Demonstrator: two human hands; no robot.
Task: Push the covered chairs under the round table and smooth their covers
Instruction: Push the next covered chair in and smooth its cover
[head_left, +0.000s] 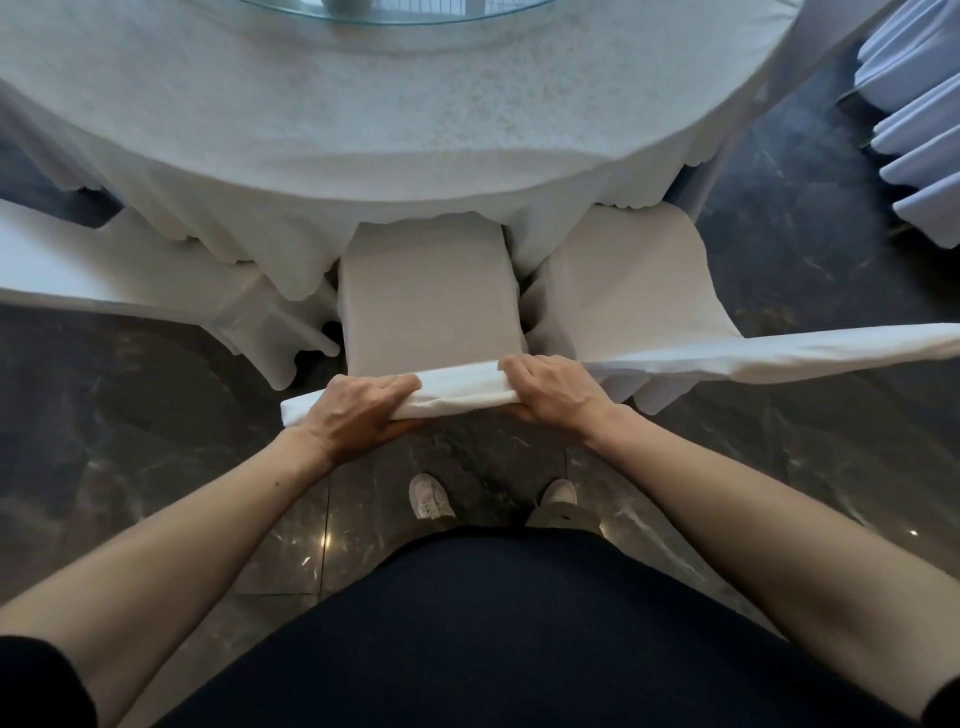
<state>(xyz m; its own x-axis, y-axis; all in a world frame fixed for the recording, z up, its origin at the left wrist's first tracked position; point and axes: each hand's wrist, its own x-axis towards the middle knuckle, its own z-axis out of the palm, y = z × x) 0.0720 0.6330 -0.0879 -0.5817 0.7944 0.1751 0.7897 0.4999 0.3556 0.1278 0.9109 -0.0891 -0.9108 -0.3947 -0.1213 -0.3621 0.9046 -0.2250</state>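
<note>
left grip (358, 415), right grip (556, 395): holding chair back (457, 389) | seat (431, 306) front hidden under tablecloth (415, 130)

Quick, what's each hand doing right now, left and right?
The left hand is closed, fingers curled over the chair back.
The right hand is closed on the same chair back.

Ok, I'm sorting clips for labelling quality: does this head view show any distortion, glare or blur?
Head view: strong wide-angle bending, so the round table bulges and the top edge of the neighbouring chair bows; small glints on the polished floor; soft, even light; the left hand and right hand gripping the chair back are sharp, the frame edges softer.
</note>
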